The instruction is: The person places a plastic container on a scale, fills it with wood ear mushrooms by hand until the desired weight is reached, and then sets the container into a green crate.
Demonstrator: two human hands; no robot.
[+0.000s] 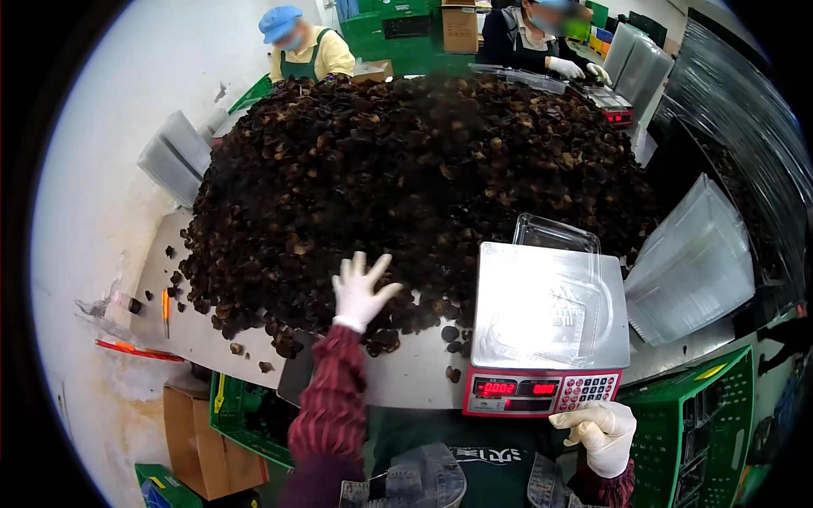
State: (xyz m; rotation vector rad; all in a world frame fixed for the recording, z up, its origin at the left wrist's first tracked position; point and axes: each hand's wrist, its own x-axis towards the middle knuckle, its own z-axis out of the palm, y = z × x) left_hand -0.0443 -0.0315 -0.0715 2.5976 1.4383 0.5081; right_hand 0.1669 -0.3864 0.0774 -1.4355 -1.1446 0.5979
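Observation:
My left hand (360, 292), in a white glove, reaches onto the near edge of a big heap of dark brown, curled pieces that look like wood ear mushrooms (406, 169). Its fingers are spread wide, with nothing between them. In front of the digital scale (546, 394), just below its keypad, my right hand (603, 433) is gloved too, its fingers curled in and no object showing in them. Upon the scale's shiny metal plate lies a clear plastic tray (584, 317), and another clear tray (555, 233) sits behind the plate. Red digits glow on the display.
Stacked clear trays (694, 262) stand right of the scale, others (174, 157) at the far left. An orange-handled tool (165, 313) lies on the table's left. Green crates (711, 415) flank me below. Two people (309, 51) work across the heap, one beside another scale (618, 114).

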